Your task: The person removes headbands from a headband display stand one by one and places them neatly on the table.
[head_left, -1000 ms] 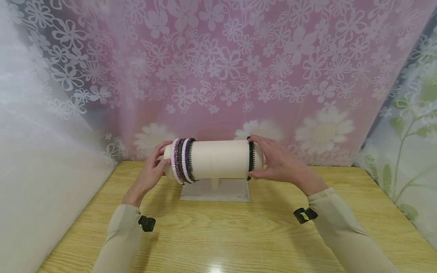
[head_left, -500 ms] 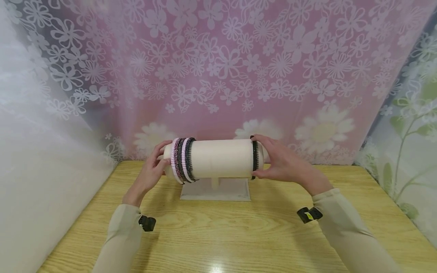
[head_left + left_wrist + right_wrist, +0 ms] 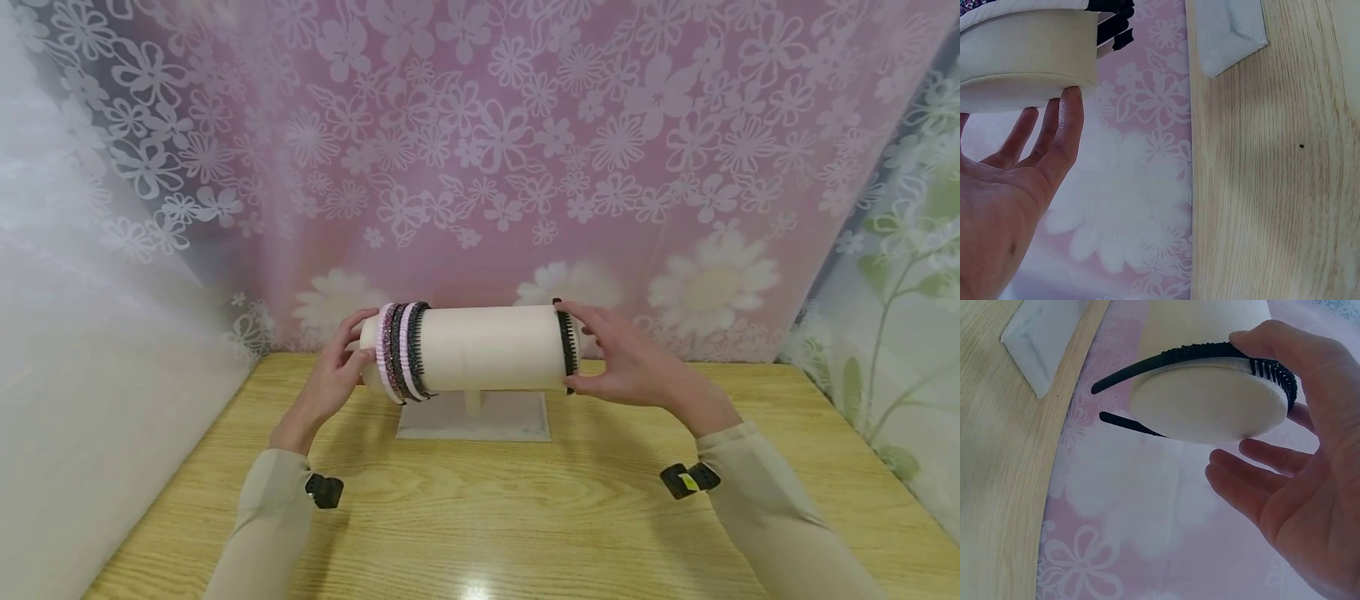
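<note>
A cream padded roll (image 3: 491, 348) of a headband stand lies level on a short post above its pale base (image 3: 487, 427). At its left end my left hand (image 3: 326, 385) grips the roll, thumb in front and fingers at the end face (image 3: 1035, 94). Several headbands (image 3: 401, 352), light pink, glittery and black, sit side by side near that end. My right hand (image 3: 637, 360) pinches a black toothed headband (image 3: 568, 346) at the roll's right end. In the right wrist view this headband (image 3: 1194, 353) still loops round the roll, its two tips sticking out beyond it.
The stand rests on a light wood-grain table (image 3: 480, 517), near its back edge. Behind hangs a pink floral curtain (image 3: 480, 167). A whitish sheet (image 3: 97, 333) closes the left side, and a leafy printed one (image 3: 900, 333) the right.
My right hand has slid the black toothed headband rightward along the roll, out to its end. The left hand, the stand and the other headbands have kept their places.
</note>
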Demonstrator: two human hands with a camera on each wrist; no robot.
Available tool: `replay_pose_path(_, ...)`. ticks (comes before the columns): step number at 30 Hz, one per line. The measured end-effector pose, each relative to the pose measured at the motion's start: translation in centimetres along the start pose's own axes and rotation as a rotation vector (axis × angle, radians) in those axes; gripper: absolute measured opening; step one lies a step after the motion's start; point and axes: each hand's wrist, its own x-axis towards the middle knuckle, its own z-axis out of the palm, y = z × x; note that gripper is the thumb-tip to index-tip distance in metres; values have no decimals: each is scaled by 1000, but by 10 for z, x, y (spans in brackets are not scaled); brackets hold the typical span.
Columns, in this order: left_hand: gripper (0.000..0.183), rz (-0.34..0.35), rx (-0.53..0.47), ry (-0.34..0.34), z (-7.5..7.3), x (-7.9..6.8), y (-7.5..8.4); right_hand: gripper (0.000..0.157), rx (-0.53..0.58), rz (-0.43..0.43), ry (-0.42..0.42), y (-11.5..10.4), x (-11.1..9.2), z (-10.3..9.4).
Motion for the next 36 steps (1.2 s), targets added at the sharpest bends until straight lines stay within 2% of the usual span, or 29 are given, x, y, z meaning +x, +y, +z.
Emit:
replay_pose_path(9,57,6,-6,2,0,0,-1,97,158,-9,2,6,-5,5)
replay_pose_path(21,55,8,-5,9,0,0,-2,83,253,14,69,4,-18,7)
replay_pose_path(36,56,11,-16,8,0,0,-3,66,218,22,183,1,-25,11)
